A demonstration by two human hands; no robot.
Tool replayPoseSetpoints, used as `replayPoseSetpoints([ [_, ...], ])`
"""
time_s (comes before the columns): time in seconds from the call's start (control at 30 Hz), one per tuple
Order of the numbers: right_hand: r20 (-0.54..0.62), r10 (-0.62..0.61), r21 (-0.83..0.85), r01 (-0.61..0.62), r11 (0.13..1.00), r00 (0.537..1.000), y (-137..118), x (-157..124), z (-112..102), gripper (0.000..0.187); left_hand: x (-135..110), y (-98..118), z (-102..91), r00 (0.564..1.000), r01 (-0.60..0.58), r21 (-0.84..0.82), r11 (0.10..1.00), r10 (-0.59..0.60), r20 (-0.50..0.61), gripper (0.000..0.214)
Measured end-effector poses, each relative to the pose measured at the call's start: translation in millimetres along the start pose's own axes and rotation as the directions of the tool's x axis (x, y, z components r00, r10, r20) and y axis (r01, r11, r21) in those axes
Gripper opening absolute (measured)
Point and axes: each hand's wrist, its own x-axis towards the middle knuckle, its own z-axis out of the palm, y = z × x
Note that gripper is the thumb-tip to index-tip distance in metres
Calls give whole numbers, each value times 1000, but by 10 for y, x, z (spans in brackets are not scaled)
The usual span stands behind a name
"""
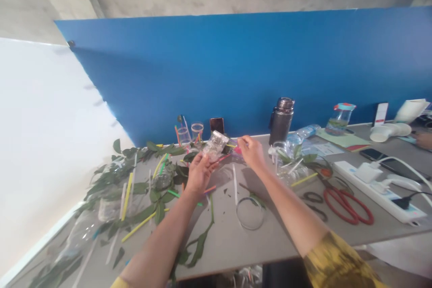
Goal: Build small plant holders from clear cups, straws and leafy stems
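Observation:
My left hand (pixel 199 173) is closed around a small transparent plastic bottle piece (pixel 216 144), which it holds tilted above the table. Just right of it, my right hand (pixel 251 153) is raised with thumb and fingertips pinched together; whatever they grip is too small to make out. A thin yellow straw (pixel 231 146) and something pink (pixel 237 149) show between the two hands. Beneath them a white strip (pixel 235 182) and a round loop of thin wire or plastic (pixel 250 213) lie on the grey table (pixel 216 247).
Leafy branches, straws and plastic pieces cover the left side. At the back stand transparent cups (pixel 197 131), a phone (pixel 217 124) and a dark thermos (pixel 281 121). To the right lie red-handled scissors (pixel 349 204), a power strip (pixel 374 193) and a plastic bottle (pixel 305 132). Another person's hand (pixel 423 139) shows far right.

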Motion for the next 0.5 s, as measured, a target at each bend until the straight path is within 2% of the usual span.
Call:
replayPoseSetpoints([
  [0.07, 241, 76, -261, -11, 965, 967, 76, -16, 42, 30, 24, 31, -10, 999, -13, -9, 1000, 12, -30, 40],
  [0.13, 409, 169, -420, 21, 907, 897, 161, -56, 125, 22, 30, 39, -5, 999, -5, 0, 1000, 5, -41, 42],
  [0.17, 434, 193, -456, 30, 890, 880, 201, -81, 175, 18, 25, 36, 2, 999, 4, 7, 1000, -4, -40, 43],
  [0.3, 398, 213, -468, -2, 884, 892, 303, -146, 314, 7, -8, 22, 36, 1000, 26, 29, 999, -25, -3, 47],
  [0.43, 452, 174, -377, 11, 926, 875, 318, -128, 316, 17, -6, 35, 34, 1000, 7, 32, 999, -6, -19, 49],
  [0.5, 452, 161, -290, -26, 957, 877, 322, -114, 319, 23, 6, 39, 20, 999, -6, 33, 999, 7, -35, 49],
])
